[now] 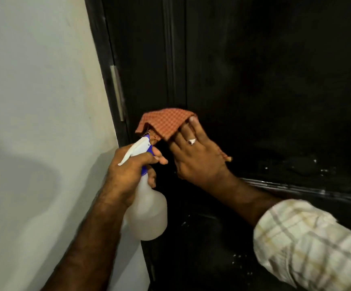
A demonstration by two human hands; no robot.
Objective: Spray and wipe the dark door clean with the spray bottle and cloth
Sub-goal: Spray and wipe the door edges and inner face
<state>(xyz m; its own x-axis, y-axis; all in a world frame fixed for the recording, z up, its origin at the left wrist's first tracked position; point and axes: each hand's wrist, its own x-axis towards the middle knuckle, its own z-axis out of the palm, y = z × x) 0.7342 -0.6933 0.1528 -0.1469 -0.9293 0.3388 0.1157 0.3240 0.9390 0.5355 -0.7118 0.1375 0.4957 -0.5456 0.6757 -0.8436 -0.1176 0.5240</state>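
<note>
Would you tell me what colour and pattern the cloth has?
The cloth is orange-red with a fine check, seen in the head view.

A dark door (pixel 254 80) stands closed in its frame, its panels nearly black, with pale droplets speckling the lower right and a glossy raised rail running across beneath them. Pressed flat against it near the left edge is an orange checked cloth (pixel 166 122) — folded, one corner drooping toward the nozzle below. The spray bottle (pixel 149 208), translucent white plastic with a white trigger and blue collar, is held upright just beside the door's left edge — its nozzle aimed at the cloth's underside, almost touching it.
</note>
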